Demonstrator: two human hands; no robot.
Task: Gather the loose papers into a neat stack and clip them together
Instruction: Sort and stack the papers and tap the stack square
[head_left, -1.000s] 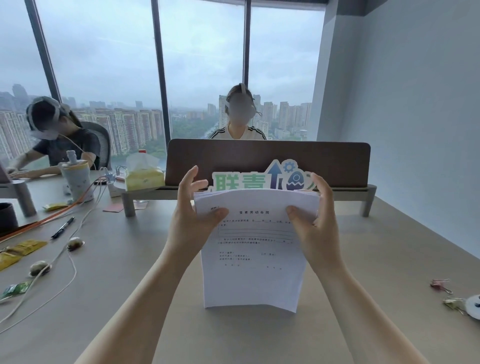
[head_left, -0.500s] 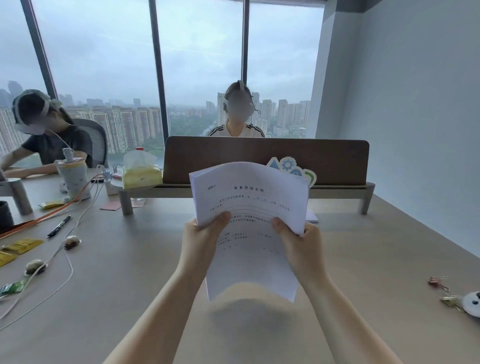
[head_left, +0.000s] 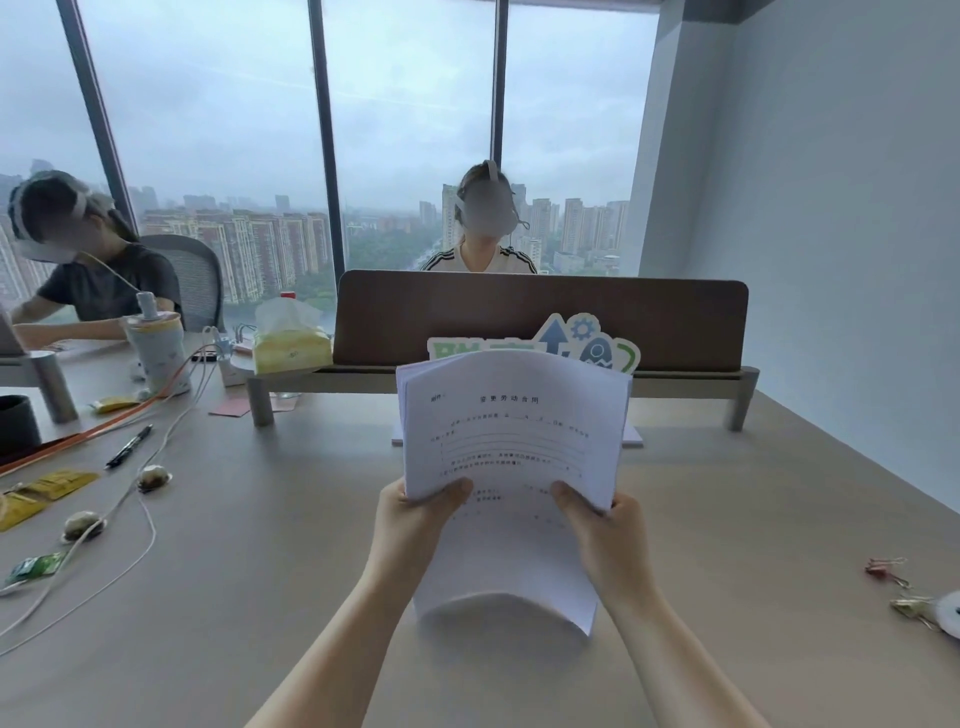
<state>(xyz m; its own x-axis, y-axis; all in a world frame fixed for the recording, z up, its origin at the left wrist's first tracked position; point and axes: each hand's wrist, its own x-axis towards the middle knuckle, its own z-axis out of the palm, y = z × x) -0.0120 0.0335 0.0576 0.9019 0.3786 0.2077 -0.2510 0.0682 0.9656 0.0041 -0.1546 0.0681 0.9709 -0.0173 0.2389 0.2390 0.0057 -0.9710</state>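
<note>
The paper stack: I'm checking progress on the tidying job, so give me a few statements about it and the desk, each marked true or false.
1. Both hands hold the paper stack. True: the left hand and right hand grip it at its two side edges.
2. A binder clip is already on the stack. False: none shows on it; the binder clips lie on the desk at far right.
3. The stack lies flat on the desk. False: it is held up, its lower end bowed.
4. A black pen lies on the desk to the left. True.
5. The top sheet is blank. False: it carries printed text.
</note>
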